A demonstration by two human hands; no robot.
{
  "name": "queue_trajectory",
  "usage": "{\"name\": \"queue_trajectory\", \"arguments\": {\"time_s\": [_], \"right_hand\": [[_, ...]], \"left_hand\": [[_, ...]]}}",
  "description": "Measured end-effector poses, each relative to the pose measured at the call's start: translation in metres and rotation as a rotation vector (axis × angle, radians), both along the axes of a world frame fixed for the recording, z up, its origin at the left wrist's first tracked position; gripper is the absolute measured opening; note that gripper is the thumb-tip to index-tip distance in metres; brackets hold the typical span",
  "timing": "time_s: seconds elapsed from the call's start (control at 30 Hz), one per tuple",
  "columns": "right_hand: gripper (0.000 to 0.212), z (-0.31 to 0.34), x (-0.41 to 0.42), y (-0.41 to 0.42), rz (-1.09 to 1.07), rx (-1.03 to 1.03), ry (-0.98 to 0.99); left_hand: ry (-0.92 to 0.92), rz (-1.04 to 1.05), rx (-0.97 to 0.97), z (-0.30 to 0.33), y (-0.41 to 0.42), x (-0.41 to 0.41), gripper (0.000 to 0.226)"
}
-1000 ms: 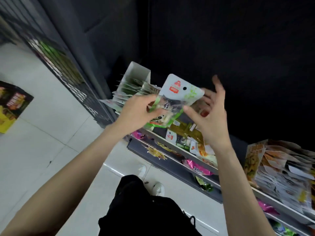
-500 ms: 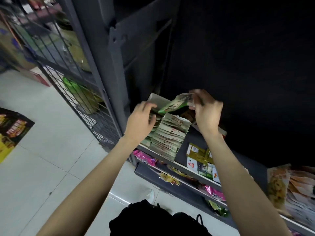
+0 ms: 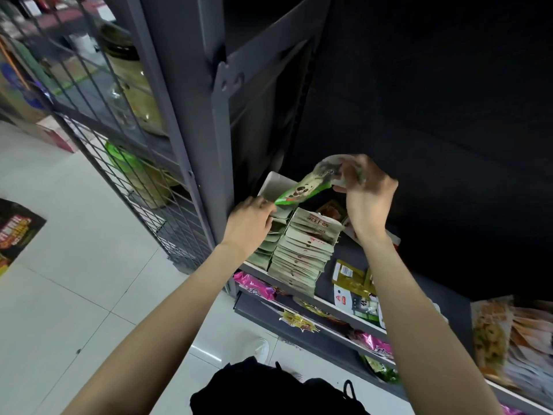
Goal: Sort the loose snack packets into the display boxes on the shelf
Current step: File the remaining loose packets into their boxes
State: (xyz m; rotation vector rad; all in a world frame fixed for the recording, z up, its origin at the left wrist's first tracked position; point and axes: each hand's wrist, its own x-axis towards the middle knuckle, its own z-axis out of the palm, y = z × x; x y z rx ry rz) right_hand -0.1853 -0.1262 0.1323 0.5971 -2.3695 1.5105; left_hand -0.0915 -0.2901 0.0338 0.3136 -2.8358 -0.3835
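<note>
While I lean in over the dark grey metal shelf [image 3: 344, 308], its flat board and pale front lip run away to my right, and its tall grey steel upright [image 3: 191, 115] with slotted brackets stands at the left end. Beyond the upright a grid of thin grey wire mesh [image 3: 125, 163] fences off jars and a green-lidded tub. The floor [image 3: 74, 280] below is smooth pale tile with thin seams.

At the left end of the shelf stands a white cardboard display box [image 3: 273, 187], its back flap upright, packed with flat pale green packets [image 3: 302, 250] that lie overlapped in two neat rows like shingles; the nearer row carries red lettering on its top packet. Just right of them, loose on the board, lie a few olive-yellow and white sachets [image 3: 354, 287]. Far right, a stack of orange and cream pouches [image 3: 514, 339] leans in another tray.

The green and white plastic snack packet [image 3: 305, 187], glossy and crinkled with dark round spots printed on it, is in the air above the box, slanting down to the left. My right hand [image 3: 366, 196] pinches its upper, clear end between curled fingers, though that end is blurred. My left hand [image 3: 250, 221] rests on the rows of packets in the box with fingers bent forward, its fingertips near the packet's lower green edge; I cannot tell whether they touch it or hold anything.
</note>
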Motion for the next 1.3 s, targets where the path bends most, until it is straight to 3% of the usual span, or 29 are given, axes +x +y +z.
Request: {"name": "queue_trajectory", "arguments": {"time_s": [0.13,0.27,0.43,0.53,0.7,0.83,0.97,1.1,1.17,1.3], "right_hand": [[0.015,-0.013,0.002,-0.007,-0.141,0.213,0.209],[0.02,-0.024,0.003,-0.016,-0.06,0.263,0.22],[0.043,-0.037,0.0,-0.044,0.219,0.807,0.164],[0.045,-0.042,-0.001,-0.064,0.29,1.05,0.103],[0.039,-0.05,0.009,-0.062,0.233,1.059,0.213],[0.025,-0.065,0.012,-0.072,0.204,1.21,0.158],[0.028,-0.064,0.005,-0.068,0.304,1.125,0.067],[0.038,-0.058,0.015,-0.02,0.462,0.793,0.048],[0.035,-0.056,0.026,0.017,0.432,0.655,0.114],[0.027,-0.063,0.046,0.099,0.299,0.546,0.12]], "left_hand": [[0.025,-0.017,-0.014,-0.002,0.0,0.002,0.004],[0.04,-0.037,-0.056,-0.001,0.0,0.0,0.01],[0.028,-0.036,-0.09,0.002,-0.001,0.0,0.015],[0.026,-0.05,-0.115,0.005,-0.001,0.0,0.017],[-0.015,-0.078,-0.192,0.007,-0.001,-0.002,0.033],[0.027,-0.087,-0.234,0.007,0.0,0.0,0.033],[0.11,-0.069,-0.188,0.002,-0.001,0.001,0.023],[0.258,-0.035,-0.1,0.011,0.005,0.009,0.012],[0.38,-0.028,-0.059,0.027,0.017,0.017,0.005],[0.538,-0.075,0.093,0.042,0.068,0.035,0.014]]}}
